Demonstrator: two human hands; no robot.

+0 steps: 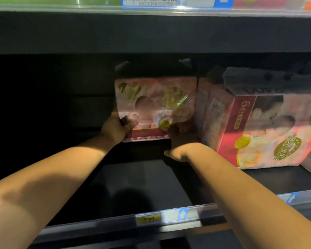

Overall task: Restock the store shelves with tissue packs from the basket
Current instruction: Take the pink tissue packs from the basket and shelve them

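A pink tissue pack (155, 105) stands deep in the dark shelf (142, 186), its printed face toward me. My left hand (118, 127) grips its lower left corner, thumb over the front. My right hand (180, 142) is at its lower right corner, in shadow; its fingers are hidden, so I cannot tell how they lie. Both arms reach far into the shelf. To the right stands a second pink tissue pack (258, 130), nearer the front, with further packs behind it.
The shelf above (151, 31) hangs low over my arms. A front rail with a yellow price tag (148, 218) runs along the shelf edge. The left part of the shelf is dark, with nothing visible in it. The basket is out of view.
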